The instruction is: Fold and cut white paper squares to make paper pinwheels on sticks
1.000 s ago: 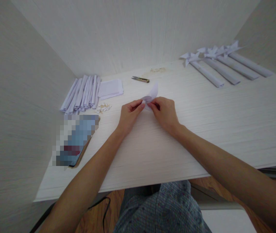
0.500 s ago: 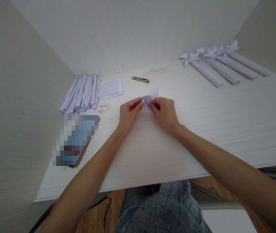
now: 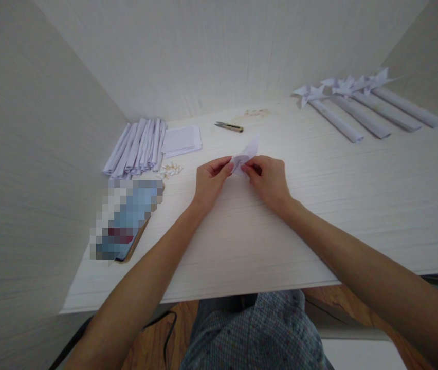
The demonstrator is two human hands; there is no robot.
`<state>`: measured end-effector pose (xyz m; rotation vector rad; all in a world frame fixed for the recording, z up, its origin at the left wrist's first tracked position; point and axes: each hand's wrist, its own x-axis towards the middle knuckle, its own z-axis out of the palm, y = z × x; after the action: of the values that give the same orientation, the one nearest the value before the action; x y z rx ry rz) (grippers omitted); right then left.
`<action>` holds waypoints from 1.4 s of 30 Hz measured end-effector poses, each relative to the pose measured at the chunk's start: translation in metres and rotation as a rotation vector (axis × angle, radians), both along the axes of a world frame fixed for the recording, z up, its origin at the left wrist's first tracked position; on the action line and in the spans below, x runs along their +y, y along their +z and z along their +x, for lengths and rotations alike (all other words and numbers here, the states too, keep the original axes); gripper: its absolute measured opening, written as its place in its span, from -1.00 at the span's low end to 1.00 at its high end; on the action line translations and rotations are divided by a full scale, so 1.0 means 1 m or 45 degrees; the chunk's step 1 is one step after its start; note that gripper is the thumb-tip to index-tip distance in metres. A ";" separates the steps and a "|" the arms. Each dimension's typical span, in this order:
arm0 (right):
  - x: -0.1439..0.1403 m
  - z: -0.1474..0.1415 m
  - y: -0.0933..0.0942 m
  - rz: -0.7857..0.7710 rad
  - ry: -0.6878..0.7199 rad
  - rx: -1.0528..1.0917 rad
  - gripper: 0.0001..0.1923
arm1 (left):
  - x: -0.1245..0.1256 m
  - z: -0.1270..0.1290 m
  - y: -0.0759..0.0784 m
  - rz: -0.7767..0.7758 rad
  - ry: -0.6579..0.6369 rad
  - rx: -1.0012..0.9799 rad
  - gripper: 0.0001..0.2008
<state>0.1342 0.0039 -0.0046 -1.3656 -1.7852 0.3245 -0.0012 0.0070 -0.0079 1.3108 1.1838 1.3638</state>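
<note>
Little has moved since before: left hand (image 3: 210, 180) and right hand (image 3: 268, 180) still pinch the paper piece (image 3: 247, 156) mid-tabletop (image 3: 358, 205), scissors (image 3: 229, 126) at 12 o'clock; uneven pulling could tear it.

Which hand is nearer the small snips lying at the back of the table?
Right, though narrowly. The snips lie beyond both hands; the right hand sits below and slightly right of them, the left hand below and slightly left. Both pinch the folded paper.
</note>
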 end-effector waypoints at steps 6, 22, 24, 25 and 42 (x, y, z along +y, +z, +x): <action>-0.001 -0.001 0.003 -0.050 -0.015 0.014 -0.79 | -0.001 0.001 0.001 -0.011 -0.003 -0.009 -0.76; -0.001 -0.001 0.004 -0.095 -0.030 0.008 -0.76 | 0.000 0.000 0.000 0.022 -0.020 -0.037 -0.76; -0.001 -0.001 0.004 -0.095 -0.028 0.009 -0.76 | 0.000 0.000 0.000 0.028 -0.019 -0.018 -0.76; -0.001 -0.001 0.004 -0.094 -0.028 0.008 -0.77 | 0.000 0.000 0.000 0.034 -0.021 -0.005 -0.77; -0.001 -0.002 0.005 -0.093 -0.065 -0.075 -0.74 | -0.002 0.000 0.001 0.083 -0.077 0.046 -0.78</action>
<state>0.1323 0.0027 0.0004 -1.4832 -1.7988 0.3285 -0.0007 0.0047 -0.0066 1.4117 1.1232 1.3504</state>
